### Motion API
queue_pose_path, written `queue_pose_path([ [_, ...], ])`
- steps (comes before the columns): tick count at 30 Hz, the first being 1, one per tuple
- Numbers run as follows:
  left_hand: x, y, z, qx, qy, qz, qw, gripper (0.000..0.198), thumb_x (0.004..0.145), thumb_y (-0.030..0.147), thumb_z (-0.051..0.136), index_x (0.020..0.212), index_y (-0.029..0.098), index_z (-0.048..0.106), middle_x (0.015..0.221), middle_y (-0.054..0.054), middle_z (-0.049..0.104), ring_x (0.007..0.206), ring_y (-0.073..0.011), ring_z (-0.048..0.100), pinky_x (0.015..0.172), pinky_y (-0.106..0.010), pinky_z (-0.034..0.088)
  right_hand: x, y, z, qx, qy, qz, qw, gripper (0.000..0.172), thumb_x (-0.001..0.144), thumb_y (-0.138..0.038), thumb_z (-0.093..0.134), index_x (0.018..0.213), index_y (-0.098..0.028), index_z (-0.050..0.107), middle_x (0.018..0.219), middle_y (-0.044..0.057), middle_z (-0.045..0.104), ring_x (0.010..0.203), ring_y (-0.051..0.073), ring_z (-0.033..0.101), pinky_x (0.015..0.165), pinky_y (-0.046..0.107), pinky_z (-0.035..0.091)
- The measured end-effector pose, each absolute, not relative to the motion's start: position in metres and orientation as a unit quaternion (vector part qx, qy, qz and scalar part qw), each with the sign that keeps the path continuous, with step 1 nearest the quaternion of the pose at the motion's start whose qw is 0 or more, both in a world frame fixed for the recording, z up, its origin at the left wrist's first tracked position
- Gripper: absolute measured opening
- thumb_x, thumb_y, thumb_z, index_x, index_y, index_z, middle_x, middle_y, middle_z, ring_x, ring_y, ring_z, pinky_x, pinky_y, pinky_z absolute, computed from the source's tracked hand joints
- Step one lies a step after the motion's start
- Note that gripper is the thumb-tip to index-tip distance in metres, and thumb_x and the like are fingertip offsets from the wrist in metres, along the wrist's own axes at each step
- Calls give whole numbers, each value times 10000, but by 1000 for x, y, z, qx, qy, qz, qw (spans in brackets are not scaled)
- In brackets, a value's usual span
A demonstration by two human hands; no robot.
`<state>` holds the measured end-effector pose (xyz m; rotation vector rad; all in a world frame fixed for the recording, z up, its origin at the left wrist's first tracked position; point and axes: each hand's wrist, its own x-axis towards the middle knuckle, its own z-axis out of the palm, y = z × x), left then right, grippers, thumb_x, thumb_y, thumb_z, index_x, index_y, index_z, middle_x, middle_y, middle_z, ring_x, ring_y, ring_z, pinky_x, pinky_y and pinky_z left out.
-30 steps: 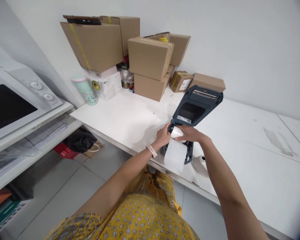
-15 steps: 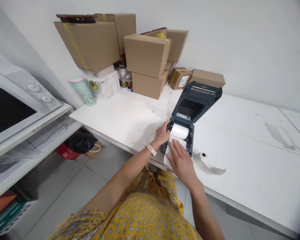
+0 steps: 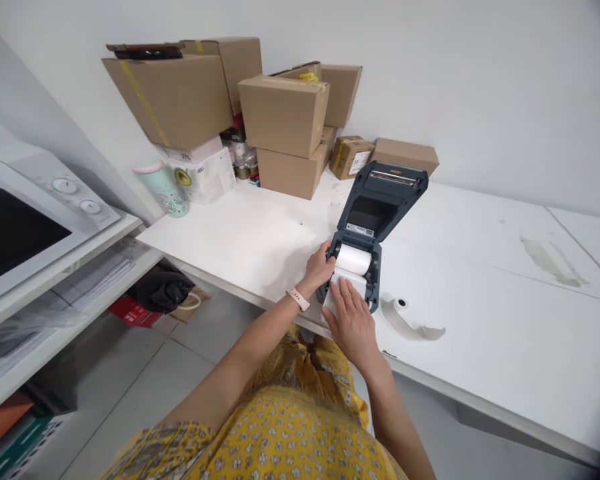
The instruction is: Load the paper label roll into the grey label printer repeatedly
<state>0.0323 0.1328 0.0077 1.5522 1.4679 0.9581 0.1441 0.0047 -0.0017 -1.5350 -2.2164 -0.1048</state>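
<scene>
A dark blue-grey label printer [image 3: 391,175] stands at the table's front edge, its lid raised. Inside lies a white paper roll [image 3: 354,260], and its loose strip [image 3: 359,285] runs forward over the front of the printer. My left hand [image 3: 321,267] is closed around the printer's left side, beside the roll. On the strip, my right hand [image 3: 353,320] lies flat with fingers stretched out, pressing it down and hiding part of it. A small roll of paper [image 3: 401,313], partly unwound, rests on the table to the right of the printer.
Cardboard boxes [image 3: 283,117] are stacked at the back of the white table [image 3: 470,320]. A mint-green tumbler [image 3: 164,190] stands at its left end. Further left, a microwave [image 3: 45,213] sits on a shelf unit.
My right hand has shifted slightly on the strip, which now looks flatter and straighter. My left hand keeps its hold on the printer. The whole view has moved a little.
</scene>
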Motion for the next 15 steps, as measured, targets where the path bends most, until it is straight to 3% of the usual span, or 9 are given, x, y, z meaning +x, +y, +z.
queue_pose_path([
  [6,29,91,-7,525,517,450,504,730,791,282,685,1463,205,411,1470,-97,526,1331,-259,510,1130,-398,394,153,-12,6,-515,-819,-5,253,579,966,-357,508,1515,-217,391,1544,165,418,1414,358,424,1073,571,458],
  [10,26,71,-16,479,465,490,560,764,798,360,716,1475,212,397,1445,-99,550,1319,-270,523,1113,-408,421,189,-3,47,-436,-840,151,285,435,972,-360,512,1405,-332,531,1427,48,584,1321,247,551,1071,473,500],
  [13,22,66,-17,473,442,492,582,777,788,372,739,1475,231,404,1440,-95,556,1302,-272,539,1095,-409,444,219,43,93,-496,-729,80,465,374,968,-389,525,1320,-291,603,1362,68,627,1305,241,546,1123,486,426],
  [15,20,63,-17,476,436,484,592,816,777,378,754,1490,241,382,1462,-96,536,1315,-272,530,1099,-407,443,231,91,122,-539,-660,37,522,433,992,-459,449,1345,-245,579,1414,90,579,1359,247,479,1161,503,350],
])
